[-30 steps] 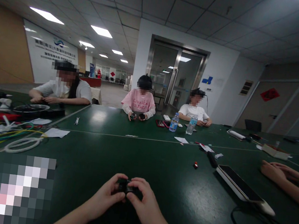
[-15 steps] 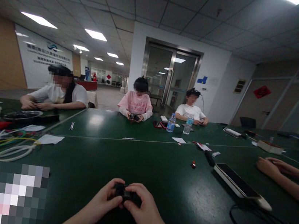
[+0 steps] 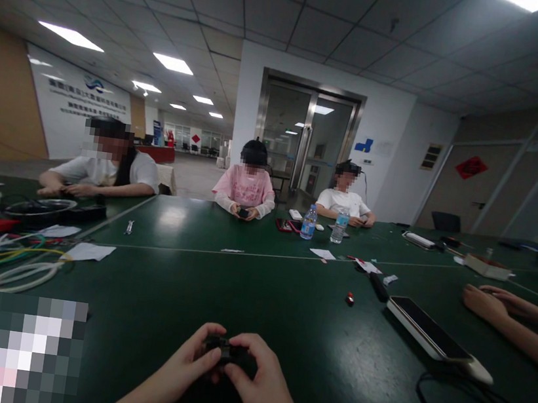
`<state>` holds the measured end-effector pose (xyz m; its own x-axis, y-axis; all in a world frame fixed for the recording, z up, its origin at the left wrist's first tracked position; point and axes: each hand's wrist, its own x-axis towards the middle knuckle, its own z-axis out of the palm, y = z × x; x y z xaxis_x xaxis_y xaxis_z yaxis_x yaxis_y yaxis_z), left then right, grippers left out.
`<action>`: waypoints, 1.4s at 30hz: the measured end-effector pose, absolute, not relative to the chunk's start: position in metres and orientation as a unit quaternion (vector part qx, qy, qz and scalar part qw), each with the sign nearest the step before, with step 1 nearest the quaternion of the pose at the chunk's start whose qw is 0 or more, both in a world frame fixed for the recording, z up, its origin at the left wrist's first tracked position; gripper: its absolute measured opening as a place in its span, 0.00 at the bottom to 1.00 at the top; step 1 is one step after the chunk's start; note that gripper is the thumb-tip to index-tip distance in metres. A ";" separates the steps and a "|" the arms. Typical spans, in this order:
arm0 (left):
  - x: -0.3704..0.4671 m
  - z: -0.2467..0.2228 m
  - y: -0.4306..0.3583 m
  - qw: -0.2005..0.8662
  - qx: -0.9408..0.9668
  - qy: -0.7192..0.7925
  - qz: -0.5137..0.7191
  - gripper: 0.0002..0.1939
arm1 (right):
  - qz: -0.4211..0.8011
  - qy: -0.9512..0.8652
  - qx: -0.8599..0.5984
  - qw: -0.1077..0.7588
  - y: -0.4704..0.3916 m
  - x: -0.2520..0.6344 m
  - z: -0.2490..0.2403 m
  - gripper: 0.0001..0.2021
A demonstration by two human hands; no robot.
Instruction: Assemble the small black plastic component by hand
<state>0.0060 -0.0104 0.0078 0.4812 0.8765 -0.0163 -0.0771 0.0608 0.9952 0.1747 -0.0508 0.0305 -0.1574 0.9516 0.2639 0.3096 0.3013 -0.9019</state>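
Note:
A small black object is pinched between my two hands, low in the middle of the view above the dark green table. My left hand grips its left side, with the thumb across the near face. On the right side, the fingers and thumb of my right hand close round it. My fingers cover much of the object, and its details are too dark to make out.
Beyond my hands lies a small red and silver item. To the right are a phone on a white stand, black cables and another person's hands. Cables and papers lie left. Bottles stand farther back.
My left thumb has shifted slightly up over the black object, which looks slightly turned. Both hands still hold it in nearly the same place.

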 end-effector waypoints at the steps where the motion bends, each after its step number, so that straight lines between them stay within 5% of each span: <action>1: 0.007 0.009 -0.011 0.640 0.575 0.349 0.372 0.26 | 0.354 -0.677 -0.467 0.446 -0.051 0.174 0.031 0.13; 42: 0.003 0.006 -0.010 0.667 0.557 0.325 0.373 0.22 | 0.323 -0.702 -0.462 0.435 -0.047 0.179 0.025 0.10</action>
<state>0.0027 -0.0098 0.0060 0.5097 0.8602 -0.0174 -0.1358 0.1004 0.9856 0.1785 -0.0466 0.0248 -0.1955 0.9296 0.3124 0.3673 0.3647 -0.8556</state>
